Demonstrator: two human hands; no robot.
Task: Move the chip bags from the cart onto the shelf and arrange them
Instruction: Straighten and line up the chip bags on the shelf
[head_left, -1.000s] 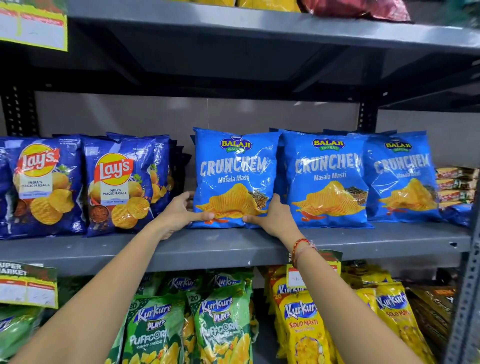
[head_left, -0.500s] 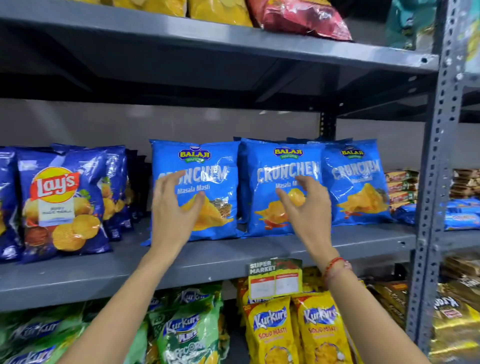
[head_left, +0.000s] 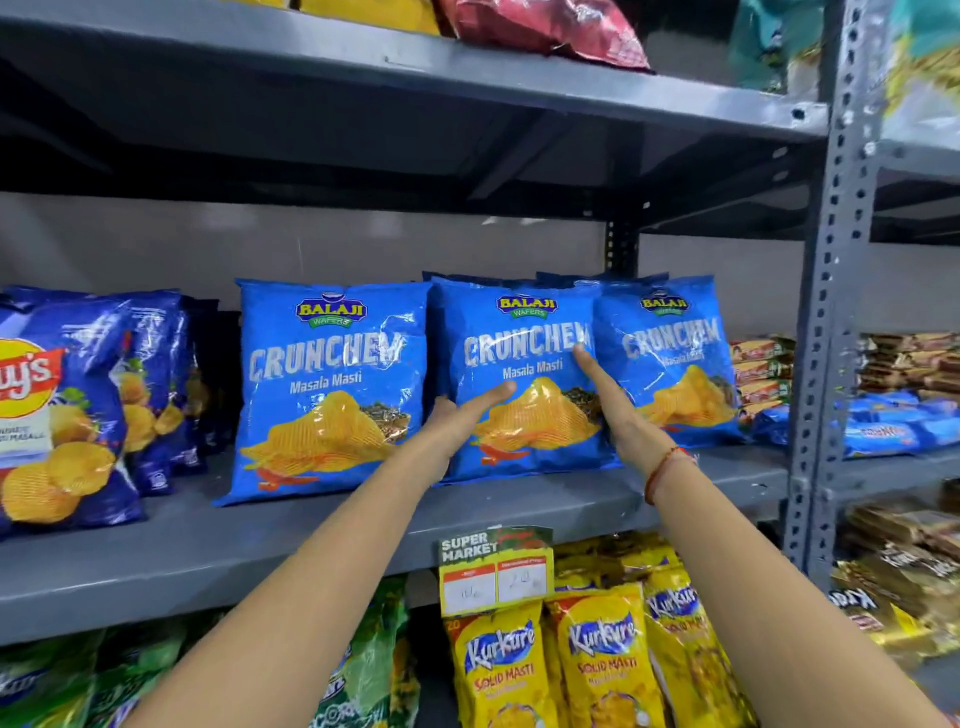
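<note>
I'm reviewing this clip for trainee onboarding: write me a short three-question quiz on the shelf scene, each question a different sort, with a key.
1. True or false: both hands rest on the leftmost Crunchem bag.
2. Multiple choice: how many Crunchem bags front the middle shelf? A) two B) three C) five
3. Fill in: the bags hanging right under the price tag are branded ____.

Key
1. False. The left hand and right hand lie flat, fingers spread, against the middle Crunchem bag, between the leftmost and the rightmost Crunchem bag.
2. B.
3. Kurkure: the yellow Kurkure bags.
</note>
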